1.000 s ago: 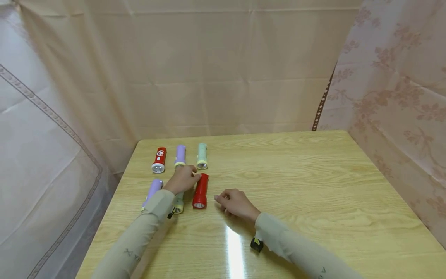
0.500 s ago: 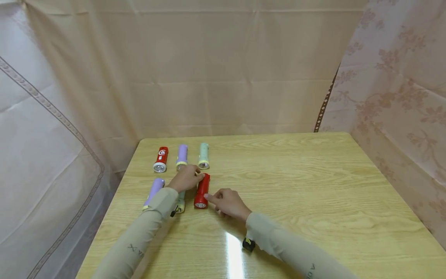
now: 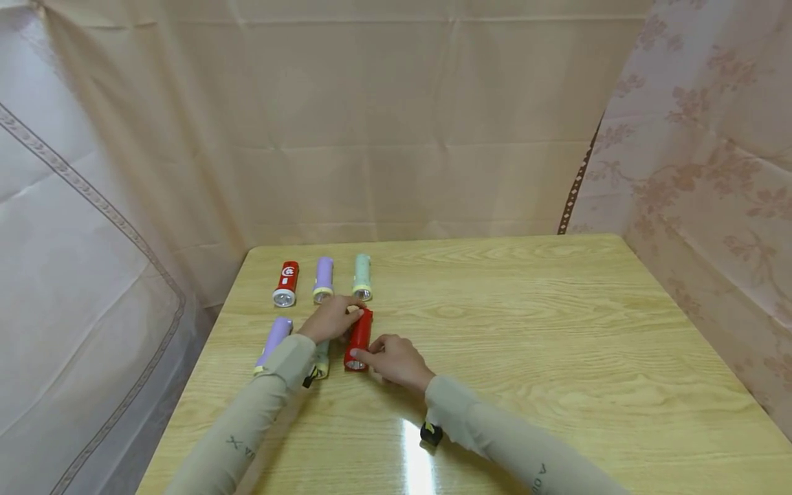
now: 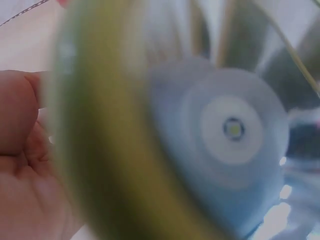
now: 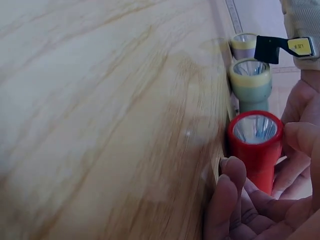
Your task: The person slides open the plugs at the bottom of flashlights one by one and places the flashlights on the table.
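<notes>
A plain red flashlight (image 3: pixel 360 337) lies on the table with its lens toward me. My left hand (image 3: pixel 332 319) pinches its tail end, reaching over a pale green flashlight (image 3: pixel 322 359) that it partly hides. At the lens end, my right hand (image 3: pixel 397 360) holds the red flashlight between thumb and fingers. The right wrist view shows the red head (image 5: pixel 255 131) close to curled right fingers (image 5: pixel 225 200). In the left wrist view, the green flashlight's yellow-rimmed lens (image 4: pixel 232 129) fills most of the frame, blurred, beside part of the left hand (image 4: pixel 30 165).
Behind lie a red flashlight with a white rim (image 3: pixel 287 283), a purple one (image 3: pixel 324 278) and a green one (image 3: pixel 362 276), in a row. Another purple flashlight (image 3: pixel 275 342) lies left of the left forearm. The wooden table (image 3: pixel 526 330) extends to the right; cloth hangs around it.
My right hand has moved left from the bare table to the red flashlight's lens end and taken hold of it. The left hand stays at the tail end, almost unmoved.
</notes>
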### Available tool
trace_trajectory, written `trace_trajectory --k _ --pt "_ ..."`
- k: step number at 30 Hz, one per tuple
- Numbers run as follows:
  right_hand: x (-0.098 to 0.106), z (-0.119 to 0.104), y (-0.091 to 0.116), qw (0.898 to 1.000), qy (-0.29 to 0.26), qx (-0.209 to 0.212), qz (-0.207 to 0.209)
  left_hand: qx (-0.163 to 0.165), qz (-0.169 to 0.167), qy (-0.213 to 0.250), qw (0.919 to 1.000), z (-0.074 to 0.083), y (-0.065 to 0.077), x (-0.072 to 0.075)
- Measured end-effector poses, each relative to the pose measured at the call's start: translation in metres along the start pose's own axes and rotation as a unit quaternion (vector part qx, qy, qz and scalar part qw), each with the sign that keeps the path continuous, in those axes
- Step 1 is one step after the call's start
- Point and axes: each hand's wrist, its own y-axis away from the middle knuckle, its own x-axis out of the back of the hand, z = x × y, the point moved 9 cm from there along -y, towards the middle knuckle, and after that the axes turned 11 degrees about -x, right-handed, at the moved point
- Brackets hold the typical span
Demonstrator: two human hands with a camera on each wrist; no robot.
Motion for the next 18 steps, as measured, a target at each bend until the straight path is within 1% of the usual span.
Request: trace_trajectory --k 3,5,9,13,18 --pt "-0.0035 -0.0026 -0.0012 1.000 0.011 0.006 0.003 -0.007 0.003 -0.001 1.0000 -0.0006 -0.0003 0.0001" --pt "-0.0055 -0.0036 -0.0024 1.000 0.006 0.009 0.000 -0.009 0.006 -0.009 0.9999 -0.0009 -0.0004 0.0003" --pt "-0.0077 -0.0028 -0.0050 1.000 -0.024 0.003 -0.015 0.000 0.011 -0.008 0.9999 -0.0030 0.0010 0.0001" --pt "-0.0079 -0.0026 -0.0051 0.999 -0.044 -0.001 -0.027 0.021 0.024 0.042 0.9986 -0.0055 0.0049 0.0021" --pt "-0.0082 -0.0018 -0.0049 0.998 -0.055 0.002 -0.033 0.032 0.053 0.119 0.9910 -0.0073 0.0086 0.0077"
